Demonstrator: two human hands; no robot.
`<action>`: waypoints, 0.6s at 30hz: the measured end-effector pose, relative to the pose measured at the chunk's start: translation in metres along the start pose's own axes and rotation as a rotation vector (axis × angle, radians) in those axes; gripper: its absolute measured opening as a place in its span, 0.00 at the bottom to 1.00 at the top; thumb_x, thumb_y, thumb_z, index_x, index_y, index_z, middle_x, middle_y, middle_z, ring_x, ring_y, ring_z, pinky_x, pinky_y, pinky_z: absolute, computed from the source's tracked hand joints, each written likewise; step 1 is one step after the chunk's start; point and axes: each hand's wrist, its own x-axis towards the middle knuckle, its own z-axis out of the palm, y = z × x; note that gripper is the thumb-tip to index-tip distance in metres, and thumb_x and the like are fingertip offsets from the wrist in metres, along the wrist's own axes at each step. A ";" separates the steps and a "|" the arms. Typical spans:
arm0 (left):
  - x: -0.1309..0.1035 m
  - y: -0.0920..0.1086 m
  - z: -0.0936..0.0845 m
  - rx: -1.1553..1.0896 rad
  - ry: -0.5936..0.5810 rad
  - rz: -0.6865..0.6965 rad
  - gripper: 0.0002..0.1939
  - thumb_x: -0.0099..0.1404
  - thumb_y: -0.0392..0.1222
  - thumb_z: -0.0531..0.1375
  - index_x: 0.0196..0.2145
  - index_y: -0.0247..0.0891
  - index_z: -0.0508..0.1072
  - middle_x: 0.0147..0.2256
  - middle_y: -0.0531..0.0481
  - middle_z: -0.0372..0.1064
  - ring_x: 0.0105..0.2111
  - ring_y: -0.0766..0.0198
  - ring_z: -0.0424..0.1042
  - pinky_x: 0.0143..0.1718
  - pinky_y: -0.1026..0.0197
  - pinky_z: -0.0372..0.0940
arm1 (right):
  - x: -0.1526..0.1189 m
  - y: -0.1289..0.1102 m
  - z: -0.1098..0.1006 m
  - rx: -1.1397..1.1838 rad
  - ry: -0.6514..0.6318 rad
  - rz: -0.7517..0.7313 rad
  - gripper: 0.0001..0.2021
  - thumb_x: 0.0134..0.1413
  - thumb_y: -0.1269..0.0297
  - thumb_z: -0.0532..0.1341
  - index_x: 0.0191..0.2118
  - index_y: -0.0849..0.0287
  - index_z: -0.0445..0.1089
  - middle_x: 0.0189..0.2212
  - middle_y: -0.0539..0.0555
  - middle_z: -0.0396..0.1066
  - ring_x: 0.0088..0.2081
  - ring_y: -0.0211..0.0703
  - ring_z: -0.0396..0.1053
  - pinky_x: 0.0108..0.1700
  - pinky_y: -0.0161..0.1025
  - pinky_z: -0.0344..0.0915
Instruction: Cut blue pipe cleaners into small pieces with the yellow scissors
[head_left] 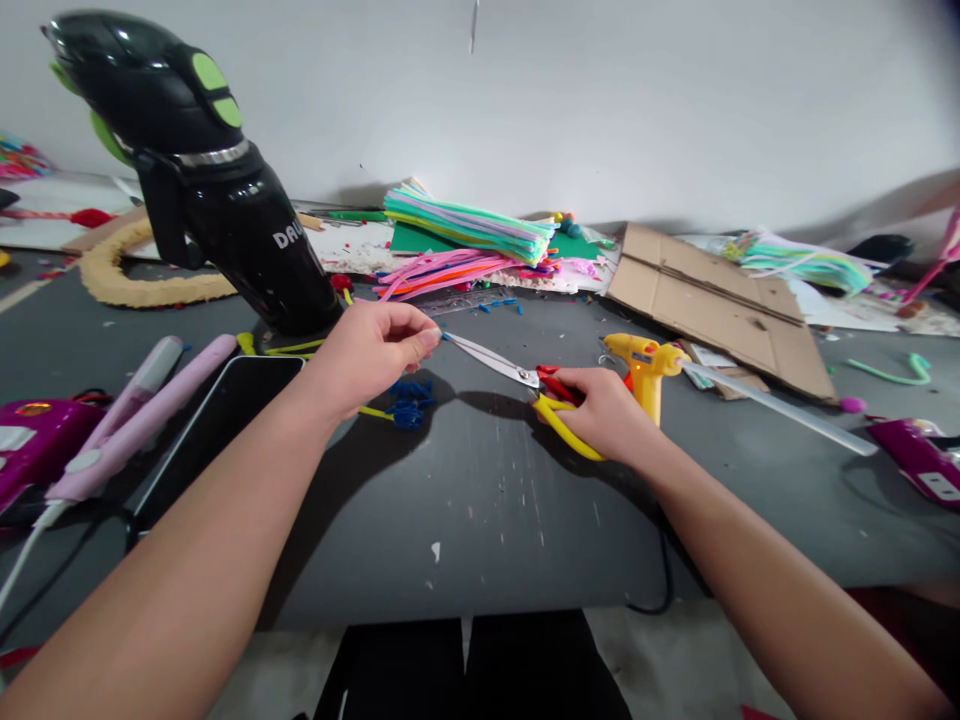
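Note:
My left hand [371, 350] is closed in a pinch, thumb against fingertips. A tiny blue piece of pipe cleaner [445, 336] peeks out from that pinch, right at the tips of the scissors [487, 360]. Around the red and yellow handles of these scissors, my right hand [607, 405] is closed; the blades look nearly together and point left. Below the left hand lie fuzzy blue tufts [409, 408] on yellow stems. Several short blue cut bits [501, 304] are scattered on the grey table [480, 520] farther back.
A tall black bottle [255, 230] stands at left, near a phone [225, 420] and a pink hair straightener [142, 430]. Behind are pink pipe cleaners [442, 273] and a pastel bundle [472, 222]. Right of the scissors sit a yellow glue gun [646, 375] and cardboard [720, 305].

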 end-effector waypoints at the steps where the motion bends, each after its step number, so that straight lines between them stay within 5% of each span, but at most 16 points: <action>1: 0.000 0.000 0.000 0.000 0.003 -0.002 0.10 0.57 0.46 0.64 0.29 0.35 0.75 0.23 0.51 0.67 0.23 0.69 0.64 0.26 0.67 0.62 | 0.000 0.000 0.000 0.000 0.001 0.000 0.14 0.46 0.63 0.61 0.21 0.57 0.53 0.19 0.45 0.51 0.25 0.35 0.46 0.27 0.36 0.45; 18: 0.000 0.000 0.001 -0.005 0.015 0.001 0.09 0.57 0.45 0.64 0.28 0.36 0.74 0.22 0.52 0.66 0.23 0.69 0.64 0.25 0.66 0.61 | -0.002 -0.001 0.000 -0.012 0.014 0.009 0.13 0.45 0.63 0.61 0.21 0.58 0.55 0.19 0.45 0.51 0.25 0.34 0.46 0.27 0.36 0.45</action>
